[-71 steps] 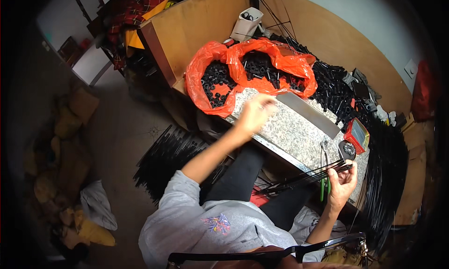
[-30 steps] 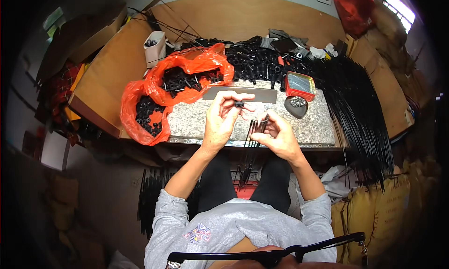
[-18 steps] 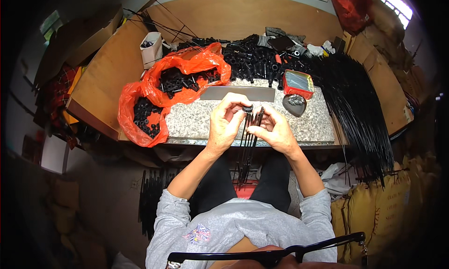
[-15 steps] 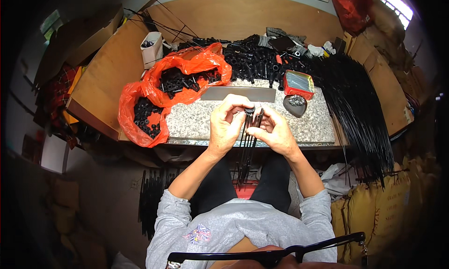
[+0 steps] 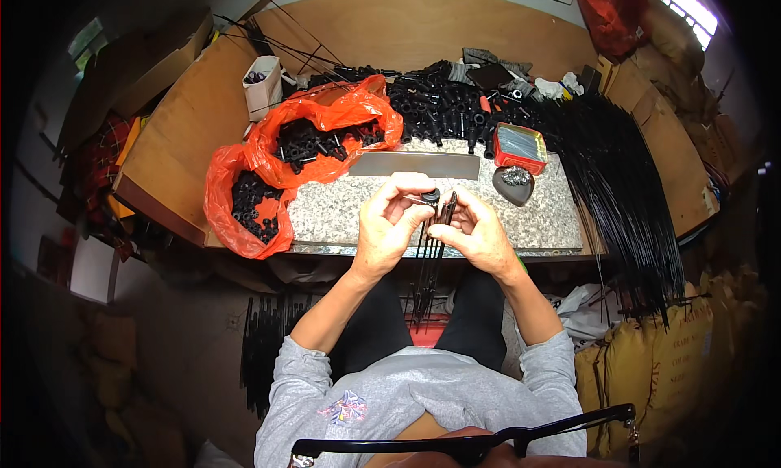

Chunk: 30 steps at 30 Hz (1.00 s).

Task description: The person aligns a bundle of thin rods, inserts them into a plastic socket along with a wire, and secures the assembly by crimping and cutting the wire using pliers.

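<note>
In front of my chest, at the near edge of the bench, my left hand (image 5: 386,230) is closed, thumb and fingers pinching a small round black hub (image 5: 430,196). Thin black umbrella ribs (image 5: 424,282) hang down from it toward my lap. My right hand (image 5: 482,234) is closed too, its thumb and fingers pressed on several of the ribs close beside the hub. The exact joint between hub and ribs is hidden by the fingers.
Orange plastic bags (image 5: 244,155) of small black parts lie at left. Beyond the granite slab (image 5: 325,212) and a flat metal bar (image 5: 415,165) are piled black tubes (image 5: 443,110). A red-rimmed box (image 5: 521,147), dark dish (image 5: 512,187) and long black rods (image 5: 622,191) are at right.
My left hand has shifted slightly left and down with the hub, turning it a little. The right hand stays nearly in place on the ribs.
</note>
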Each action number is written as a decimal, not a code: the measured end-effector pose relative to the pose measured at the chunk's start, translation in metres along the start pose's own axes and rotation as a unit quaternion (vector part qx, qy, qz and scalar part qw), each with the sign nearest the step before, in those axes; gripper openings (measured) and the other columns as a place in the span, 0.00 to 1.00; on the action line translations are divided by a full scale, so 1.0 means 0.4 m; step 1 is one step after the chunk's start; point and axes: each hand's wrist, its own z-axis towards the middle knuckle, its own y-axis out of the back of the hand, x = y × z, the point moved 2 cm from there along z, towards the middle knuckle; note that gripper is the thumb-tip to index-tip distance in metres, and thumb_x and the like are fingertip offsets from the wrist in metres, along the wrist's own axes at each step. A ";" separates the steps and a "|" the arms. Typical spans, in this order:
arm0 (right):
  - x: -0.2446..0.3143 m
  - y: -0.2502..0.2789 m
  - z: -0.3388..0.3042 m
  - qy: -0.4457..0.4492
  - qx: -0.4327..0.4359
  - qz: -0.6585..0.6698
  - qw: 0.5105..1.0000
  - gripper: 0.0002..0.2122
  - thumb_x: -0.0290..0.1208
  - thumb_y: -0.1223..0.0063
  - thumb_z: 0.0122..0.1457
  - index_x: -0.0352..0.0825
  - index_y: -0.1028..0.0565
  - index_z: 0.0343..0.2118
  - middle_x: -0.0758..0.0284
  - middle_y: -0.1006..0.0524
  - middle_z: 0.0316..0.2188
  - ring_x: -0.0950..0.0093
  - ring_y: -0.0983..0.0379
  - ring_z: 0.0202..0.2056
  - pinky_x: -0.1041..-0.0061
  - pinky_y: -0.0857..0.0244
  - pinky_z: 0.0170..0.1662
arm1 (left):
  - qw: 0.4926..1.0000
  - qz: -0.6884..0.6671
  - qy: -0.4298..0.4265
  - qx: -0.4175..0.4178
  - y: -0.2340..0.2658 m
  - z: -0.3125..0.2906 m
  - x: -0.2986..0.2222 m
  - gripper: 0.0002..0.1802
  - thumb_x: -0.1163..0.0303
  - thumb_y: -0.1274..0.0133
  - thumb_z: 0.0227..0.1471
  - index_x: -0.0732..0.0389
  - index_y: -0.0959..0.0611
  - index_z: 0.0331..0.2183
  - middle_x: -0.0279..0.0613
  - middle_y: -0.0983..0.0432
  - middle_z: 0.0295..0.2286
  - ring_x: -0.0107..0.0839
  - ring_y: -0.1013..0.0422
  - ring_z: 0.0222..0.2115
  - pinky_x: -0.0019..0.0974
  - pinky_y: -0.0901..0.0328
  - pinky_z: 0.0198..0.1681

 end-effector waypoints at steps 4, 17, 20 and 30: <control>-0.004 0.004 -0.003 0.006 0.007 0.007 1.000 0.16 0.22 0.45 0.48 0.31 0.33 0.40 0.70 0.29 0.34 0.82 0.31 0.36 0.80 0.35 0.42 | 1.000 0.006 0.003 0.025 0.013 0.007 0.006 0.13 0.81 0.48 0.45 0.67 0.27 0.37 0.39 0.33 0.36 0.25 0.34 0.38 0.28 0.38 0.44; -0.012 0.016 0.000 -0.033 0.046 0.091 0.994 0.17 0.25 0.43 0.48 0.29 0.30 0.42 0.68 0.27 0.36 0.81 0.31 0.38 0.80 0.36 0.42 | 0.976 -0.149 0.145 0.063 0.025 0.015 0.034 0.20 0.68 0.41 0.42 0.67 0.27 0.38 0.39 0.29 0.37 0.26 0.34 0.40 0.29 0.41 0.47; -0.033 0.026 0.006 -0.062 0.053 0.108 0.991 0.14 0.26 0.43 0.48 0.30 0.28 0.39 0.68 0.25 0.33 0.80 0.30 0.36 0.80 0.36 0.43 | 0.976 -0.154 0.143 0.061 0.028 0.014 0.050 0.20 0.67 0.41 0.42 0.65 0.26 0.38 0.42 0.30 0.39 0.29 0.34 0.41 0.31 0.41 0.47; -0.013 0.009 0.015 -0.101 0.084 0.158 0.979 0.14 0.22 0.42 0.46 0.29 0.28 0.38 0.66 0.24 0.31 0.81 0.28 0.33 0.81 0.34 0.39 | 0.917 -0.269 0.252 0.151 0.034 0.019 0.089 0.25 0.62 0.44 0.45 0.67 0.29 0.43 0.51 0.32 0.43 0.41 0.34 0.45 0.43 0.39 0.49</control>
